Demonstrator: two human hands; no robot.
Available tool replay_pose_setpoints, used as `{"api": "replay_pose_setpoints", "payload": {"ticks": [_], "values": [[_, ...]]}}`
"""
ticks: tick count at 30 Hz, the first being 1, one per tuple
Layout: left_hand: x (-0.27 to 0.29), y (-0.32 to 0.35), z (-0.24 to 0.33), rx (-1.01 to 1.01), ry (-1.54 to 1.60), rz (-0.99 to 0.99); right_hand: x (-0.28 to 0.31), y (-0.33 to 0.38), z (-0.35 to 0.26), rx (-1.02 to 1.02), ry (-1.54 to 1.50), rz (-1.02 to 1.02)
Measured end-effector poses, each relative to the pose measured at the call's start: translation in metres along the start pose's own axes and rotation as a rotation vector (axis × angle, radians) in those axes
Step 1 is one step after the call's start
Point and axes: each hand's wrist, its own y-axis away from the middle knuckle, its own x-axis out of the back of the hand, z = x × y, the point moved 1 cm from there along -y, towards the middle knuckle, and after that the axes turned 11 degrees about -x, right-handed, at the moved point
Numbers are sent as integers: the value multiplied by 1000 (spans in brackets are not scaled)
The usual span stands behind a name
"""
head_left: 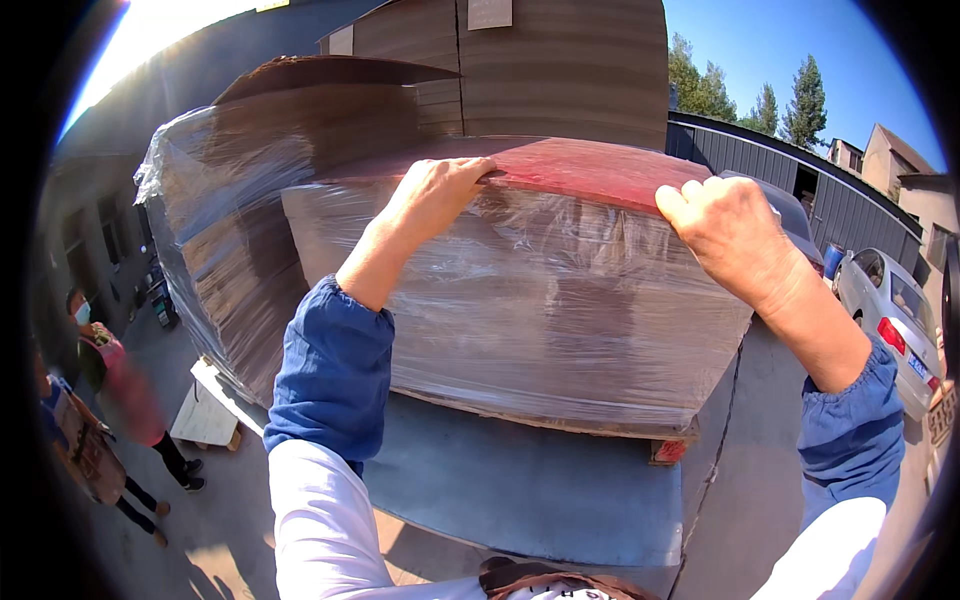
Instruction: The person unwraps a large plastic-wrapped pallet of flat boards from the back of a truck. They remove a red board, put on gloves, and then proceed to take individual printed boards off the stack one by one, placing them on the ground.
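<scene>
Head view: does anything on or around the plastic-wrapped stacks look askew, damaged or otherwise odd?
The clear plastic wrap on the brown left stack bunches and juts out at its upper left corner, looser than on the brown front stack. The flat red board under the left hand and right hand looks blotchy, perhaps worn.

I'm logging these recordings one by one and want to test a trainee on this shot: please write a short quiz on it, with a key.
1. Multiple choice: where are the left hand and right hand placed?
A) On the near edge of the red sheet
B) On the trunk of a car
C) On the wooden pallet under the stack

2. True or false: the silver car is to the right of the film-wrapped stack that lies under the red sheet.

3. Short answer: what colour are the sleeve covers on the person's forearms?

Key: 1. A; 2. True; 3. Blue.
</scene>
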Motion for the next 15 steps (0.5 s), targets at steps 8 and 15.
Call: {"api": "replay_pose_setpoints", "payload": {"ticks": [8, 15], "values": [[3, -6, -24, 42, -61, -170, -21, -24, 4, 47, -21, -66], [6, -8, 19, 47, -49, -124, 15, 12, 26, 68, -106, -27]]}}
